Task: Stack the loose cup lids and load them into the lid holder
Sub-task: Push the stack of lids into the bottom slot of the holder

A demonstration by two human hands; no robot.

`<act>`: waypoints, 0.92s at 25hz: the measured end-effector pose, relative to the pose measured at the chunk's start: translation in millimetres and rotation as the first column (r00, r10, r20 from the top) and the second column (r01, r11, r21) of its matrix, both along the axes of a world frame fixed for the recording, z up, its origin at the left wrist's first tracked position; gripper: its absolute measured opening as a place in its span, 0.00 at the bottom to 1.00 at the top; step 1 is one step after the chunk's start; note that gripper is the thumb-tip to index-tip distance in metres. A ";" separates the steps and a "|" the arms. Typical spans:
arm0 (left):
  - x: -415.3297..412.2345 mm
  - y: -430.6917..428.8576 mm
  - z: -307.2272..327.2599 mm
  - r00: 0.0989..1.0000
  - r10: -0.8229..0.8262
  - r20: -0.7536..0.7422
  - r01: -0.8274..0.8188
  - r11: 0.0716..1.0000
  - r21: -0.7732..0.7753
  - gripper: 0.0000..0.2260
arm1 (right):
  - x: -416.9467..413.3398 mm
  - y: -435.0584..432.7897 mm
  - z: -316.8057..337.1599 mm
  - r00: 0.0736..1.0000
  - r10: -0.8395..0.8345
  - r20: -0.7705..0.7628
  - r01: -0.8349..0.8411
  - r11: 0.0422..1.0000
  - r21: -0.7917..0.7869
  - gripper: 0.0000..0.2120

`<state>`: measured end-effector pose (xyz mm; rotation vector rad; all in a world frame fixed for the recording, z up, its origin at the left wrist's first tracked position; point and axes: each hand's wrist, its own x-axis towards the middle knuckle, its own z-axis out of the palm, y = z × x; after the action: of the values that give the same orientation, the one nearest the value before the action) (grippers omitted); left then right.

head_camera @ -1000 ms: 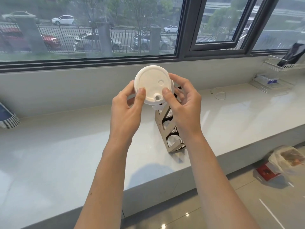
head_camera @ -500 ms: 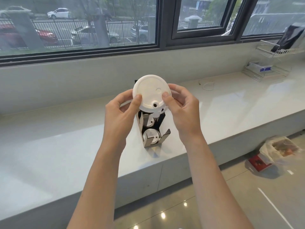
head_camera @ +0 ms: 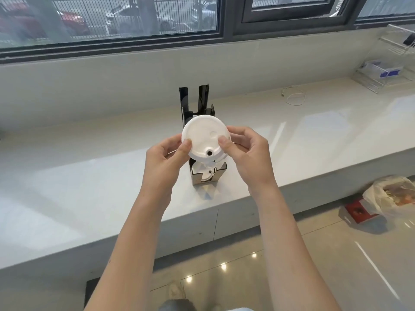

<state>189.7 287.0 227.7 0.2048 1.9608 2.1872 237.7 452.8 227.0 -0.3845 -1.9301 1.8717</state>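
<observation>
Left thumb tip pressed flat on the lid, near its left edge, other fingers curled behind the rim. Right thumb tip pressed on the right side of the lid, fingers folded behind too. Pinched from both sides by the left hand and the right hand. Both bare forearms reaching up from the bottom, wrists bent a little inward, palms turned toward each other.

Held in the air, right in front of and above the holder, hiding its middle. Round and white, tilted with the top face toward the camera, a small dark hole near the low edge and a small round dimple higher up. Maybe more than one lid in the grip; cannot tell.

Tall, narrow, dark and shiny, standing upright on the white counter. More white lids lying inside at the bottom, one with a small hole showing. Two dark posts sticking up behind the held lid.
</observation>
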 end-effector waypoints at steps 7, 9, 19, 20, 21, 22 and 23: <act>-34.4 -2.1 -27.8 0.991 -0.035 0.125 0.039 0.999 -0.026 0.05 | -30.3 3.9 -28.5 0.991 -0.045 0.126 0.041 0.999 0.033 0.14; -44.0 -2.2 -35.8 0.987 -0.050 0.156 0.060 0.997 -0.058 0.07 | -37.6 6.2 -36.1 0.984 -0.048 0.171 0.042 0.998 0.039 0.15; -84.3 -8.6 -72.6 0.945 -0.155 0.288 0.180 0.982 -0.060 0.11 | -58.1 1.6 -54.7 0.951 -0.116 0.287 0.097 0.992 0.077 0.11; -85.2 -9.1 -76.0 0.943 -0.161 0.293 0.185 0.981 -0.056 0.10 | -59.2 1.6 -57.5 0.948 -0.116 0.296 0.095 0.992 0.085 0.12; -86.3 -9.1 -78.9 0.941 -0.166 0.296 0.191 0.980 -0.057 0.11 | -60.1 2.0 -60.2 0.946 -0.115 0.303 0.091 0.992 0.092 0.12; -87.9 -9.1 -81.6 0.939 -0.167 0.302 0.194 0.979 -0.063 0.12 | -61.2 3.0 -62.9 0.945 -0.114 0.308 0.088 0.991 0.096 0.12; -90.0 -8.6 -83.4 0.937 -0.167 0.306 0.197 0.978 -0.070 0.12 | -62.6 4.3 -65.0 0.944 -0.112 0.312 0.085 0.991 0.099 0.12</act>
<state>99.7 278.5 144.3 0.0350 1.7988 1.8746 175.1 457.1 161.9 -0.7824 -2.1412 1.7414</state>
